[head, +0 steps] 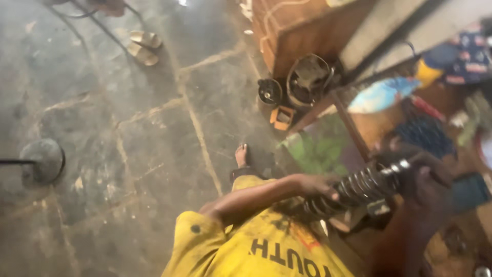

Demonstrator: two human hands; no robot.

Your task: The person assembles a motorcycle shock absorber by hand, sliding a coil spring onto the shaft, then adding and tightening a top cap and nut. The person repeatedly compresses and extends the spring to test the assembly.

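Yellow shirt (256, 246) fills the bottom of the head view, closest to the lens, so you're looking down past the person's own chest. Left hand (316, 185) is wrapped around the lower end of a coil-spring shock absorber (359, 189), fingers closed on the black coils. Right hand (428, 187) is at the other end, closed over the top by the shiny nut, though it's dark and smeary so I can't say how firm that hold is. The strut sits tilted between the two hands, over the edge of a cluttered wooden bench (353, 128).

How far along? Going by this alone, the spring is still seated on the strut and nothing looks taken off (just my read), so I'd say the stripping or fitting work is mostly still to do.

Beyond the left hand, a bare foot (241, 155) stands on the cracked concrete floor (128, 128), and further out sit round metal parts (307, 79) and a pair of sandals (143, 46).

Hard to make out: the whole frame is motion-blurred, the bench stuff past the right hand is colourful mush, and the strut's lower mount is hidden behind the left hand.
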